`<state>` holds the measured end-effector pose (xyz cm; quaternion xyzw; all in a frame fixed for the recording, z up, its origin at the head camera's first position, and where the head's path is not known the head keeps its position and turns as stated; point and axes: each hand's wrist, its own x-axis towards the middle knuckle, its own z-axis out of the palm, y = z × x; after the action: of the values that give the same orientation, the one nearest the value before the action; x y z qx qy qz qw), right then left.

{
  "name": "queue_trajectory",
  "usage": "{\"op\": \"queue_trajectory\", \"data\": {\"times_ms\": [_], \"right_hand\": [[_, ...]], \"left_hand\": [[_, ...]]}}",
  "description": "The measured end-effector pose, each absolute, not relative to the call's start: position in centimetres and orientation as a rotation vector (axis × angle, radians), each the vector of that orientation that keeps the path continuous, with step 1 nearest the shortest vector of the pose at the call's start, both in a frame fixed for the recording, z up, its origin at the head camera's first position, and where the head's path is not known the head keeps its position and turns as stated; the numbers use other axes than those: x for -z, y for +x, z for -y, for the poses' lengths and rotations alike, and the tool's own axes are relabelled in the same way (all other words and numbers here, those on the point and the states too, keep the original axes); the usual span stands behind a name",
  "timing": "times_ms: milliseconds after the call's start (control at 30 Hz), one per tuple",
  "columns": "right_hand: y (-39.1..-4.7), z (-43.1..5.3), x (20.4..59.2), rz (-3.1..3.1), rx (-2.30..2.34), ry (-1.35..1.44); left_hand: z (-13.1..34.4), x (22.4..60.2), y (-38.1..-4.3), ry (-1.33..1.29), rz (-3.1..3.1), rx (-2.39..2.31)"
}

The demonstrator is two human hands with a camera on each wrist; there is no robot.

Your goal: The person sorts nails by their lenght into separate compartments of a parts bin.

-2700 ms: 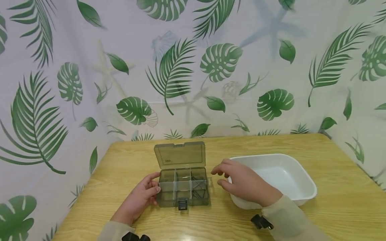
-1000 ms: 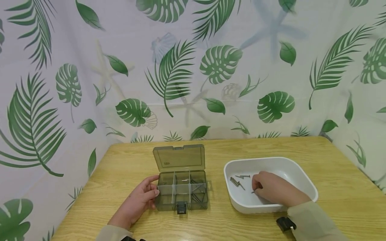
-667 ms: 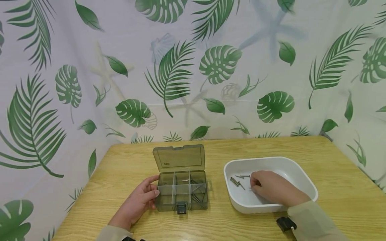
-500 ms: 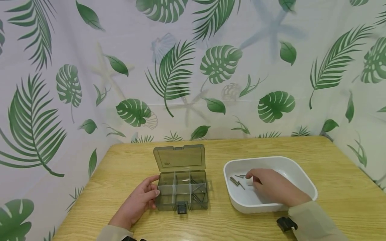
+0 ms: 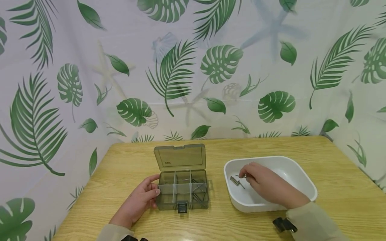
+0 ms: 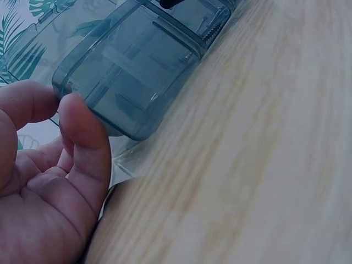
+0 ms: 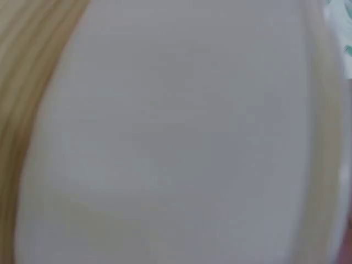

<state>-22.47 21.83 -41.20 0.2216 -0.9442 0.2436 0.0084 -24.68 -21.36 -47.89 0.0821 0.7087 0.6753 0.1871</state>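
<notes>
A smoky clear compartment box (image 5: pixel 182 198) stands on the table with its lid (image 5: pixel 181 158) raised. My left hand (image 5: pixel 141 197) grips its left side between thumb and fingers; the left wrist view shows the fingertips at the box's corner (image 6: pixel 71 88). Several screws (image 5: pixel 197 197) lie in the right-hand compartments, one with visible thread (image 6: pixel 212 34). Inside the white basin (image 5: pixel 271 207), my right hand (image 5: pixel 265 182) pinches at a thin screw (image 5: pixel 239 175), partly hidden by the fingertips. Close by, a small group of screws (image 5: pixel 234 181) lies on the basin floor.
The wooden table (image 5: pixel 217 221) carries both containers, the basin to the right of the box. A leaf-printed cloth (image 5: pixel 193 73) hangs behind and at the sides. The right wrist view is blurred and mostly filled by the basin wall (image 7: pixel 176 132).
My right hand went from beside the box into the basin, fingered a screw at its middle, then moved left and away to the screws there. The left hand stayed on the box.
</notes>
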Motion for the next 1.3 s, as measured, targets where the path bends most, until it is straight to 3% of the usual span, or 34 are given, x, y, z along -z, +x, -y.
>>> {"op": "queue_trajectory", "data": {"times_ms": [1300], "right_hand": [[-24.3, -7.7, 39.4, 2.871, -0.707, 1.106]], "left_hand": [[21.1, 47.5, -24.4, 0.238, -1.989, -1.909]]}}
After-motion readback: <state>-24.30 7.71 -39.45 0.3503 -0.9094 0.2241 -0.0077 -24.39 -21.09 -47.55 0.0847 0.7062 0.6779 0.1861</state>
